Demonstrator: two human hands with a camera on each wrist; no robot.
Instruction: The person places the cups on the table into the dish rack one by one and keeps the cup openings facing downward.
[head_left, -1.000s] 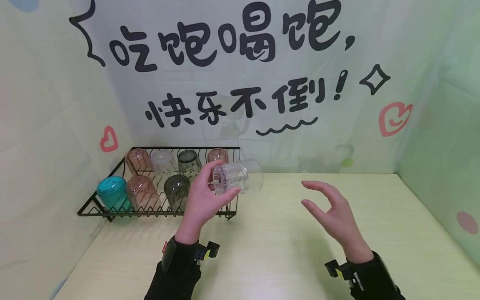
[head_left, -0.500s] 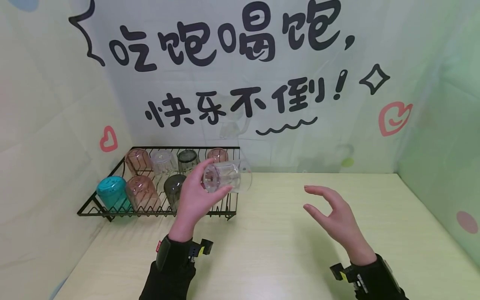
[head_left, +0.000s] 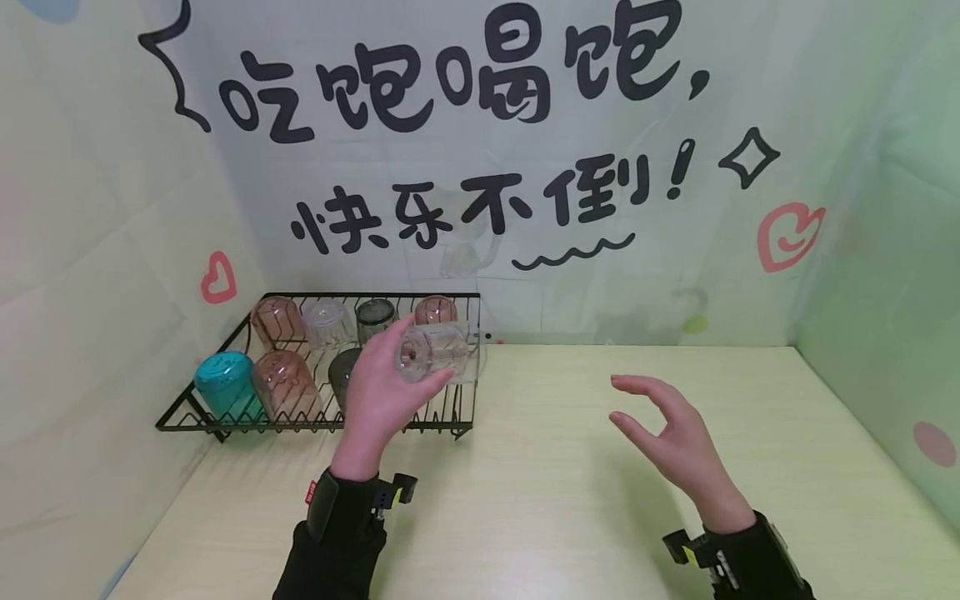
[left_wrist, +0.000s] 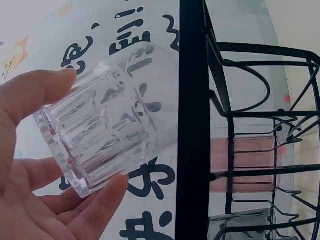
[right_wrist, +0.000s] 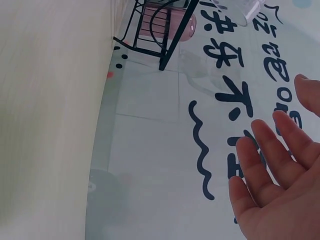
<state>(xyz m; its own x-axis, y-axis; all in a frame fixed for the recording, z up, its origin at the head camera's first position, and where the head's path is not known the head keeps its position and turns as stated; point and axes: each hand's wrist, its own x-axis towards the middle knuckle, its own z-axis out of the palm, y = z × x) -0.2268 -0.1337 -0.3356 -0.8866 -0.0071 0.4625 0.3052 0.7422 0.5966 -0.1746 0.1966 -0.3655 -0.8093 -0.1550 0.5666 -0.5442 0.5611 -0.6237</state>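
My left hand [head_left: 378, 387] grips a clear glass tumbler [head_left: 435, 350] by its thick base, thumb on one side and fingers on the other. The tumbler [left_wrist: 105, 125] lies on its side in the air, mouth pointing right in the head view, over the right end of the black wire rack [head_left: 442, 430]. My right hand [head_left: 667, 442] hovers over the table on the right, fingers and thumb curved apart with nothing between them. In the right wrist view the fingers of the right hand [right_wrist: 280, 175] are loosely spread.
Several upside-down glasses stand in the rack: a blue one [head_left: 225, 383], a pink one [head_left: 285, 383], a dark grey one [head_left: 342, 375] partly behind the left hand, and a back row with another pink glass [head_left: 436, 309] at its right end. A lettered backdrop [head_left: 525, 300] hangs behind the table [head_left: 525, 500].
My left hand has moved left with the glass tumbler, from the rack's right edge to over its right end. The right hand has drifted slightly down and to the right.
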